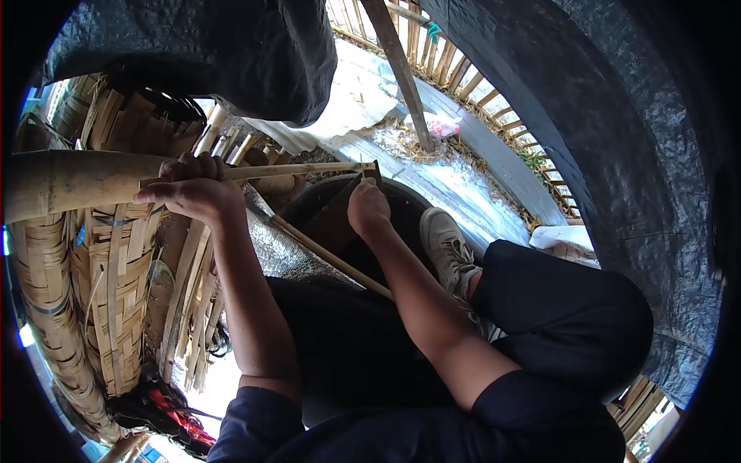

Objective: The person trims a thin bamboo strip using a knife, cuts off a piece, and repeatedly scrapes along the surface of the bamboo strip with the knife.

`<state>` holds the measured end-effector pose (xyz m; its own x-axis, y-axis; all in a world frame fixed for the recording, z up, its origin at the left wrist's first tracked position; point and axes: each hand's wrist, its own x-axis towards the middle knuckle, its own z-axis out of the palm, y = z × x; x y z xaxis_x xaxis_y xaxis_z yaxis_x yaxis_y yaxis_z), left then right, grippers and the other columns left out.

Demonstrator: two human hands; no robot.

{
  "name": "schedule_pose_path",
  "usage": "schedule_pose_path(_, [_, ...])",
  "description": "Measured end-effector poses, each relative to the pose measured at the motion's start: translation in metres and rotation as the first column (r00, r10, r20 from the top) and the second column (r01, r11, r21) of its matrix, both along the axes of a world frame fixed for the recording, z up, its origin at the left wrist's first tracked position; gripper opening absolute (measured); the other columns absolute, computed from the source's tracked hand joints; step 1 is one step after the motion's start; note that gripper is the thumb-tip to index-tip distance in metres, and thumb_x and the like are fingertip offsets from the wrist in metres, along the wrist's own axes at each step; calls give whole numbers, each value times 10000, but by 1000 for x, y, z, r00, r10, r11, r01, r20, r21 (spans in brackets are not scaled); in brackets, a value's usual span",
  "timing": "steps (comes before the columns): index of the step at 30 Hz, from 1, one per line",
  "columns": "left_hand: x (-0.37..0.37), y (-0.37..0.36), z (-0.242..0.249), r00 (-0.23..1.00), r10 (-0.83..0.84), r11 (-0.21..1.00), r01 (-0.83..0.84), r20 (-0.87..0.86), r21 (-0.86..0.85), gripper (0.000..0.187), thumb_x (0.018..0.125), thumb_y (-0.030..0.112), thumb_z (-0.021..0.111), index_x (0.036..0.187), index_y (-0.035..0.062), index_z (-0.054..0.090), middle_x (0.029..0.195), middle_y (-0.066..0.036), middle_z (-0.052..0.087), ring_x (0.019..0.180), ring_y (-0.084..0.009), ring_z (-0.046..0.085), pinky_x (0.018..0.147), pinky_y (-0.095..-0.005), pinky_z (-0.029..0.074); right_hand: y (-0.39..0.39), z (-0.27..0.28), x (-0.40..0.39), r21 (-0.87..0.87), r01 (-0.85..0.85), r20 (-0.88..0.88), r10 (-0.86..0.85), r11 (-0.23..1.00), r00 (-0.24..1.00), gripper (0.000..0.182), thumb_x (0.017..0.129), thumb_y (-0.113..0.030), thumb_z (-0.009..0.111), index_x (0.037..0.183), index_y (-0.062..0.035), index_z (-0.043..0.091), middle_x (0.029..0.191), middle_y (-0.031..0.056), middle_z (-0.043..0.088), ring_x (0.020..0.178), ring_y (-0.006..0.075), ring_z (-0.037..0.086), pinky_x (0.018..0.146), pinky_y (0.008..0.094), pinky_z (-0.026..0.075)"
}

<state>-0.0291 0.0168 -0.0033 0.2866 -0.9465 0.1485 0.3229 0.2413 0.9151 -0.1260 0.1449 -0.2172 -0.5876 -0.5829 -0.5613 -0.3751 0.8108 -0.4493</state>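
A thin bamboo strip [301, 169] runs from the left toward the middle of the view. My left hand [194, 189] is wrapped round its left part, close beside a thick bamboo pole [85, 181]. Near the strip's right end my right hand [368, 207] is closed round the handle of a tool whose dark flat blade [375, 171] stands up beside the strip. Most of the handle is hidden in my fingers. Another curved bamboo strip [332, 258] passes below, between my forearms.
Woven bamboo panels [116, 285] stand at the left. Dark plastic sheeting [231, 54] hangs at the top, with more sheeting [610, 154] at the right. A slanted wooden post [401, 77] and a slatted bamboo fence [478, 89] are farther off. My shoe [448, 247] is right of my right hand.
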Motion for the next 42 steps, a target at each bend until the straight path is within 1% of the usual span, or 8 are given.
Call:
schedule_pose_path(11, [-7,7,-1,997,50,998,-47,58,-43,643,893,720,51,591,181,228,495,44,198,421,-74,158,390,-226,145,15,-38,-13,-73,-64,34,66,995,997,362,831,-55,498,1125,146,428,1062,309,619,1012,398,630,874,417,518])
schedule_pose_path(18, [-9,9,-1,994,51,998,-46,100,-52,645,885,727,48,601,179,235,496,43,203,415,-72,163,383,-223,149,8,-21,-25,-61,-100,88,105,993,991,333,842,-35,479,1118,144,431,1053,339,609,1020,412,620,876,425,514])
schedule_pose_path(31, [-10,12,-1,982,68,996,-58,174,-61,670,846,775,100,599,160,198,487,35,213,390,-65,188,364,-203,201,13,-63,-5,-21,78,48,-77,997,996,341,875,-105,451,1121,129,416,988,312,634,951,386,655,825,420,537])
schedule_pose_path(33, [-5,10,-6,988,38,997,-26,152,-77,673,848,775,108,599,157,208,488,37,216,392,-63,192,365,-207,206,32,-106,-30,-50,-240,-95,235,969,967,373,877,-132,444,1131,141,424,979,316,634,908,368,669,798,406,545])
schedule_pose_path(37, [-13,13,0,992,81,995,-75,99,-62,641,910,701,86,594,163,235,478,46,222,387,-71,169,355,-221,153,53,-35,-53,-7,-186,-143,183,983,973,375,862,-137,453,1102,151,469,958,314,638,874,365,673,776,406,544])
schedule_pose_path(39, [-13,14,2,987,58,997,-49,152,-60,641,911,699,78,595,164,236,479,46,220,394,-74,167,358,-219,163,41,-1,-57,78,-80,160,67,994,985,351,879,-142,455,1083,143,483,928,305,645,873,380,667,782,424,533])
schedule_pose_path(40, [-12,13,1,986,59,997,-50,153,-59,641,911,699,78,595,164,236,479,46,220,394,-74,167,358,-219,163,38,-9,-51,79,-81,161,68,994,985,351,879,-142,455,1083,143,483,928,305,645,873,380,667,782,424,533])
schedule_pose_path(42, [-10,10,0,992,76,997,-73,99,-35,673,864,759,110,582,158,223,472,38,227,396,-68,184,365,-209,200,25,-24,-33,-209,-26,-90,8,978,996,320,911,-161,466,1095,100,481,892,300,647,823,395,664,746,448,536])
